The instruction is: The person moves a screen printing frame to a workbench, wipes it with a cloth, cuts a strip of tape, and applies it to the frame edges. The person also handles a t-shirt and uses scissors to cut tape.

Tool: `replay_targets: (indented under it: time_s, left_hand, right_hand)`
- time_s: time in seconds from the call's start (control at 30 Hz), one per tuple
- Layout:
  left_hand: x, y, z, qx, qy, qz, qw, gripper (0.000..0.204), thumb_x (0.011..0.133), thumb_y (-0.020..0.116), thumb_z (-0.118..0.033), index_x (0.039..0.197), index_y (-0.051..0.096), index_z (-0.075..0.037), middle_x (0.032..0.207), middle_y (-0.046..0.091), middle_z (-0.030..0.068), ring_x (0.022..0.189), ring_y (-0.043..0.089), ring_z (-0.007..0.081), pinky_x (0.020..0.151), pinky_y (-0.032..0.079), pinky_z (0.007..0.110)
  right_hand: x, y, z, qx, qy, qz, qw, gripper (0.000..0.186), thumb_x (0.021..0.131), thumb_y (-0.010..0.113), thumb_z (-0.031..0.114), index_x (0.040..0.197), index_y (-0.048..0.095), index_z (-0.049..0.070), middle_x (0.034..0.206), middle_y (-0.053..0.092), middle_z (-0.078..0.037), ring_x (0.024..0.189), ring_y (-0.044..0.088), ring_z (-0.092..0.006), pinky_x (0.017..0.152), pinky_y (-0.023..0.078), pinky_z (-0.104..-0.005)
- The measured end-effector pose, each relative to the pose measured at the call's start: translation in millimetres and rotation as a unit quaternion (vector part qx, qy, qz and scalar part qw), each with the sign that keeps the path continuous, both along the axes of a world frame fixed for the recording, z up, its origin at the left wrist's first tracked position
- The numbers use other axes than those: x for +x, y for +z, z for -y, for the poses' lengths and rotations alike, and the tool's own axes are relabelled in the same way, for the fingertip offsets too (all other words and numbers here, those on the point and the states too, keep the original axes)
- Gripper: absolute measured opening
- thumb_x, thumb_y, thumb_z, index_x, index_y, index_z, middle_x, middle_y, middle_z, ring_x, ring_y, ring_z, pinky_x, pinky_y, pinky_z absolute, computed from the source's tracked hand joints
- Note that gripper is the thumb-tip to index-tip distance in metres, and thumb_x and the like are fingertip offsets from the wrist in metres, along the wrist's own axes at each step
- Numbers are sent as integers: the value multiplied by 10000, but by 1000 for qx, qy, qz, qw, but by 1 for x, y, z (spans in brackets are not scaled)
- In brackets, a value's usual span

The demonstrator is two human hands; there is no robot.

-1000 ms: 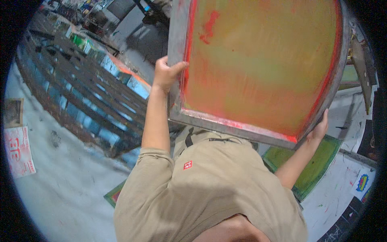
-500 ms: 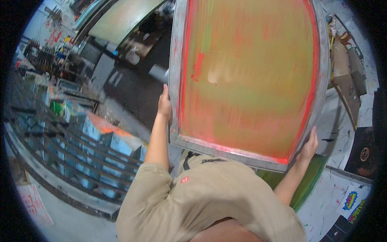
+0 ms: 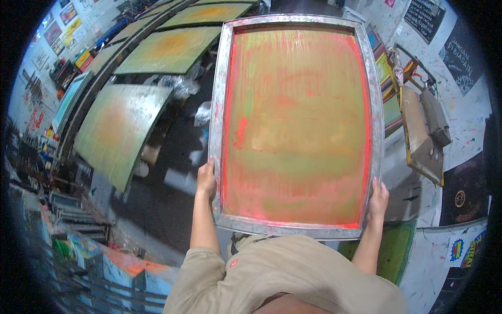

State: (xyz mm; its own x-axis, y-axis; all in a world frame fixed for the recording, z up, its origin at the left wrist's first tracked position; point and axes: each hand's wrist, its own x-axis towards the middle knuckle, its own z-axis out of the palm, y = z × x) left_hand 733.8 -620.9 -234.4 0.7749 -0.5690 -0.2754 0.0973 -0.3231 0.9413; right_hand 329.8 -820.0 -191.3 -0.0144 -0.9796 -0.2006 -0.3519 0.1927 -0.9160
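Plainly, one big screen (image 3: 298, 131) fills the middle, held out in front of the body, its metal rim (image 3: 217, 104) running round a yellow-green sheet edged with red. Next in size is one tan shirt (image 3: 293, 272), just beyond the screen's lower edge. Off to the left stand at least five pale green boards (image 3: 123, 125), most with an orange patch; those farthest away are too crowded together to count. One green panel (image 3: 387, 248) lies below the right hand (image 3: 378, 201), partly hidden by that arm. Three dark posters (image 3: 459, 57) show at the right: two carry white handwriting and one a small round emblem.

Both hands are on the screen, one at each side, low down. The left hand (image 3: 206, 180) grips the left rail and the right hand grips the right rail, its fingers (image 3: 377, 187) lying nearly straight up along the metal. How far either hand curls behind the rail cannot be told.

Smaller again, one blue starburst sticker (image 3: 457, 250) bears yellow lettering, beside a second lettered piece near the picture's dark edge. Smallest is one red label (image 3: 234, 263) on the shirt, its print tiny.
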Motion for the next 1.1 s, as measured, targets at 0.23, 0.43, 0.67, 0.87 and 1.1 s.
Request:
replay_targets:
  time_s: [0.23,0.43,0.67,0.87,1.1]
  left_hand:
    - [21,-24,55,-52,-29,-29,998,432,879,389,-329,837,559,65,787,573,69,710,491,114,677,397,258]
    - [47,-26,105,-44,-25,-96,994,397,885,383,-297,855,558,58,829,575,84,751,505,125,699,394,258]
    - [84,-10,152,-44,-98,6,994,443,888,359,-323,822,568,63,769,579,86,662,490,111,624,401,257]
    - [89,-7,145,-79,-89,-28,993,413,885,377,-314,802,558,47,766,571,65,685,488,100,645,388,242]
    - [91,5,168,-83,-97,-7,992,372,883,393,-275,719,550,20,671,530,19,599,434,73,569,364,239]
  right_hand:
    - [20,12,21,-71,-53,-48,995,333,810,512,241,982,533,-42,930,579,-111,855,526,-171,769,390,-290]
    - [47,16,33,-79,-89,-76,990,329,814,503,237,994,524,-37,925,581,-139,853,534,-192,760,398,-305]
    - [65,-6,50,-91,-123,-47,987,311,822,501,246,984,531,-18,883,591,-129,813,539,-177,746,403,-310]
    - [66,14,39,-61,-139,-62,987,298,825,495,235,984,530,-14,880,593,-119,808,538,-179,743,402,-306]
    - [67,19,58,-82,-140,-51,985,313,825,488,243,992,523,-19,905,578,-137,828,528,-202,758,393,-312]
